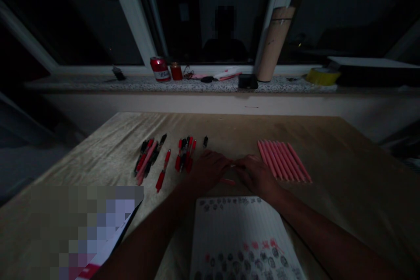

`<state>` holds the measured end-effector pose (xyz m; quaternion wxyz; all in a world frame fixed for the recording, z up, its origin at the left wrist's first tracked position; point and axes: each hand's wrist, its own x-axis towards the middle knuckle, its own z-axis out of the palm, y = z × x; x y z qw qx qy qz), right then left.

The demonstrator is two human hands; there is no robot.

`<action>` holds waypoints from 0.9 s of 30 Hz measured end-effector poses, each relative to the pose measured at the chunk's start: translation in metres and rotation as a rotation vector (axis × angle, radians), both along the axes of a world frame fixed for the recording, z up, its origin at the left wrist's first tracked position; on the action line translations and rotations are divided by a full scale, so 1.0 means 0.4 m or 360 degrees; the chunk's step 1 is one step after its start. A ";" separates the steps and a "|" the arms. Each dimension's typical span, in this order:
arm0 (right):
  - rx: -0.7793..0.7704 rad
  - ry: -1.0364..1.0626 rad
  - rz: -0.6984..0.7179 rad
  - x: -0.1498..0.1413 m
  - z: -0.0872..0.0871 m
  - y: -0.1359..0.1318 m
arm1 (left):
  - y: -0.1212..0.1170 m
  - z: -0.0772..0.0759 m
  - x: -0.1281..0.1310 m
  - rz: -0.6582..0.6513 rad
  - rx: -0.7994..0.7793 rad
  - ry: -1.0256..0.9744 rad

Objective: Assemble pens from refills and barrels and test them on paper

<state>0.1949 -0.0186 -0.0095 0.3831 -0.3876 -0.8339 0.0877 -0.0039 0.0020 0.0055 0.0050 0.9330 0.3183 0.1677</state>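
Observation:
My left hand (211, 165) and my right hand (256, 171) meet above the table, just beyond the notebook. Their fingers are closed around a small reddish piece, apparently a pen (232, 165), mostly hidden by the fingertips. Below them a short pink pen piece (227, 181) lies on the table. Right of my right hand, several pink pens (284, 161) form a neat row. Beside my left hand is a cluster of red and black pens (185, 154). A single red pen (163, 170) and a mixed pile of pens (148, 159) lie further left.
A lined notebook (239, 223) with dark and red scribbles is open in front of me. A black piece (205, 141) lies beyond my left hand. On the windowsill stand a red can (160, 69), a red jar (176, 71), a cardboard tube (275, 43) and yellow tape (322, 77).

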 end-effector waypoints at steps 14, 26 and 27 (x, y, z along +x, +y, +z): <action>-0.0015 0.0012 0.0043 -0.002 -0.005 0.003 | 0.000 -0.021 0.003 -0.0111 0.0037 -0.0082; -0.0057 -0.0131 -0.0249 0.000 -0.008 0.009 | 0.018 -0.036 -0.009 0.0270 0.0039 -0.0325; -0.0064 -0.0159 -0.0256 0.001 -0.009 0.010 | 0.018 -0.035 -0.009 0.0272 0.0032 -0.0335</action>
